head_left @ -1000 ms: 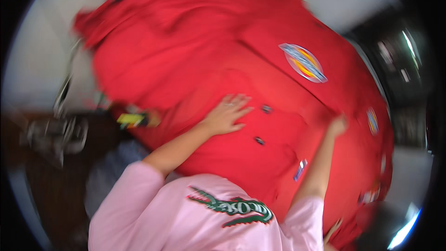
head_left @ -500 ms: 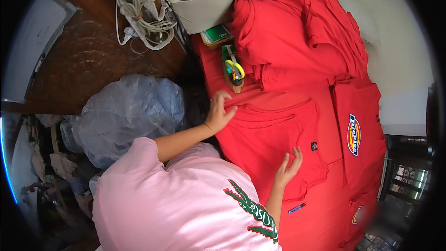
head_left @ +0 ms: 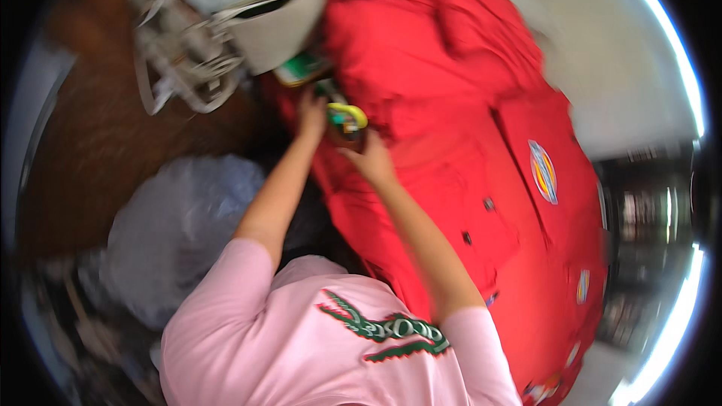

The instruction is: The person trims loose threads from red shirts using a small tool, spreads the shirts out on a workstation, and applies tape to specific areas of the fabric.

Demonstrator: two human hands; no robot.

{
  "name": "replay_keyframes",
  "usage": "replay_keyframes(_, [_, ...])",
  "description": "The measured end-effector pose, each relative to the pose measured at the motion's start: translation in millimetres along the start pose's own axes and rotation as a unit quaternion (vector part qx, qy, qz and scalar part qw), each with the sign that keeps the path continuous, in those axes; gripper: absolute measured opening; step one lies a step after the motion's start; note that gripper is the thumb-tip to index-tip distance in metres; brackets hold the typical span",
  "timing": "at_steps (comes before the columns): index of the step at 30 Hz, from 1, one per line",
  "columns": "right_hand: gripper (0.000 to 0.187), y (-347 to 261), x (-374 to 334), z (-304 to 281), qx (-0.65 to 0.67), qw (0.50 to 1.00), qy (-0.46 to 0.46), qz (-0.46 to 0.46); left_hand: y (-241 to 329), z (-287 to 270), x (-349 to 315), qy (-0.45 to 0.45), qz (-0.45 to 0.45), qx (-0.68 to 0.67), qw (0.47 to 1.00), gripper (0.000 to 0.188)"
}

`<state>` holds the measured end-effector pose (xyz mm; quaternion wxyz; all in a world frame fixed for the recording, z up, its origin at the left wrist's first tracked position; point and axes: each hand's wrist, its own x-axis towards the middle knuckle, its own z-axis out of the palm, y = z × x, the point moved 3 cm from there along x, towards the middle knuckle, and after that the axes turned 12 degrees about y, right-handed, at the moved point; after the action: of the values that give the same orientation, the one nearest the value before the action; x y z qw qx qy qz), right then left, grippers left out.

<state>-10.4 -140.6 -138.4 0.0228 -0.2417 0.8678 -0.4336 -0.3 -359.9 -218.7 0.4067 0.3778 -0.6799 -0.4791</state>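
Note:
A small dark holder (head_left: 350,138) with yellow-handled scissors (head_left: 347,114) sits at the left edge of the red-covered table. My right hand (head_left: 374,159) is closed round its near end, thumb to the left and fingers to the right. At the holder's left side is my left hand (head_left: 311,116), its fingers smeared by motion, so their grip is unclear. To the right of my right forearm lies a red shirt (head_left: 444,199), with a small dark label (head_left: 488,204) on it.
A large heap of red shirts (head_left: 429,37) fills the far part of the table. More red garments with a round badge (head_left: 543,172) lie along the right. An off-white bag (head_left: 274,34) and a green-covered pad (head_left: 301,68) are beyond the holder. A bulging clear plastic bag (head_left: 177,233) stands left.
Both hands have left the red shirt and moved away from me to the holder with the scissors. The whole view has shifted and is blurred.

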Motion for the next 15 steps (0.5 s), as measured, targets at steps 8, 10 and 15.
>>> replay_keyframes(8, [0.061, -8, -26, 18, 0.084, 0.990, 0.113, 0.025, -49, -32, 28, -0.186, -0.047, -0.059, 0.980, 0.050])
replay_keyframes(10, [0.063, -9, -36, 2, 0.230, 0.968, 0.096, 0.013, -40, -49, 10, -0.217, -0.051, -0.042, 0.974, 0.045])
replay_keyframes(15, [0.059, -9, -62, -58, 0.210, 0.975, -0.027, -0.063, -9, -101, -48, -0.253, -0.242, -0.222, 0.910, 0.032])
